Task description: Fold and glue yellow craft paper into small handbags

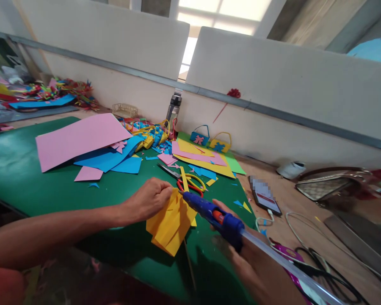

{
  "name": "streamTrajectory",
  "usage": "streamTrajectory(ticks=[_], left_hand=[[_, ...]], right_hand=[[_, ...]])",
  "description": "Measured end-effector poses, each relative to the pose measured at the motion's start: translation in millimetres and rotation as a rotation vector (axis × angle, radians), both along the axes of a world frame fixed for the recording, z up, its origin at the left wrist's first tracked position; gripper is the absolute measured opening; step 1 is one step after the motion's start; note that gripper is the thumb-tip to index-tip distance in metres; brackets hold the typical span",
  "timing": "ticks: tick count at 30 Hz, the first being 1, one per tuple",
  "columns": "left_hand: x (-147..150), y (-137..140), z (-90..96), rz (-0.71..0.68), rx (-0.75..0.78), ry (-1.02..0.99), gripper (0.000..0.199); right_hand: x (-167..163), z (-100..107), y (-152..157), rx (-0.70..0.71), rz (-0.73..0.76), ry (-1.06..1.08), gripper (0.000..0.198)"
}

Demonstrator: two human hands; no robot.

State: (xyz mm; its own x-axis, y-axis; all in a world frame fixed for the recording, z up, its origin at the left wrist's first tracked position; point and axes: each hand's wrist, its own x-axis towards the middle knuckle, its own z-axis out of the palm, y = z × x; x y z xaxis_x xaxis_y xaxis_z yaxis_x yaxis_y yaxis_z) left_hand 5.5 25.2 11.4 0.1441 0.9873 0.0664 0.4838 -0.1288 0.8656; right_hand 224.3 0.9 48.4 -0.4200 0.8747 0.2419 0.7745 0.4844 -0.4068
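1. Yellow paper piece [171, 224], creased into box-like panels: it sits over the near part of the green tabletop [114, 190], between the two hands. Whether its lower corner touches down, I cannot tell.
2. The left hand [149, 199] has its fingers curled tight, with no gap showing, on the upper left edge of the paper.
3. The right hand [250, 258] has its fingers wrapped round the blue glue gun [206, 207], partly hidden behind it. The nozzle points at the paper's upper edge, by a narrow yellow strip [184, 178]; contact is unclear.
4. The paper should be very light, stiff along its folds but soft across the flat panels, where a hard squeeze would dent it. Its dry face should not slip much.
5. The best hold is a folded edge or corner, well clear of the nozzle, which is probably hot.
6. The gun should weigh more, with the clear glue stick [273, 252] pulling at its rear; grip the body.
7. Scissors [176, 174] lie just beyond the paper.
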Motion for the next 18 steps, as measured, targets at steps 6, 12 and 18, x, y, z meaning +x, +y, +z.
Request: streamTrajectory(ticks=[6, 12, 18], left_hand=[[0.2, 0.3, -0.5, 0.008, -0.011, -0.018, 0.023], [-0.3, 0.8, -1.6, 0.008, -0.016, -0.011, 0.022], [-0.9, 2.2, -2.9, -0.009, -0.003, -0.001, 0.021]], right_hand=[[2.5, -1.2, 1.8, 0.016, 0.0, -0.036, 0.052], [3.6, -3.0, 3.8, -0.027, 0.04, -0.034, 0.051], [5.7, -5.2, 3.6, 0.039, 0.027, -0.06, 0.051]])
